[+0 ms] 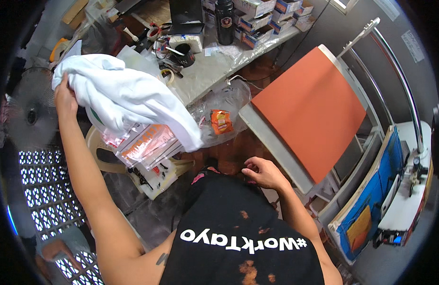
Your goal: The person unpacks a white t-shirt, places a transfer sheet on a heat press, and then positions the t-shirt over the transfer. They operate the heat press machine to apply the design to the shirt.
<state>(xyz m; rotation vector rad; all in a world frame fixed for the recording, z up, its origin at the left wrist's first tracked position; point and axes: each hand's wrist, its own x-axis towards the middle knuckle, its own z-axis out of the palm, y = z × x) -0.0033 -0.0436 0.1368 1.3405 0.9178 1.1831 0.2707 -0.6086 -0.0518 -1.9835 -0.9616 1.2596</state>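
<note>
Draping rightward from the gripping left fingers (64, 81), white cloth (129, 92) hangs apart from loosely curled right fingers (253, 163).

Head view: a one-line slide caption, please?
Left grip holds up a white cloth; right grip, loosely curled, near an orange pad.

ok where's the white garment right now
In the head view, the white garment is at upper left, gripped at its left end by the left hand, partly hiding the clear plastic packaging and beside the grey worktable.
</note>
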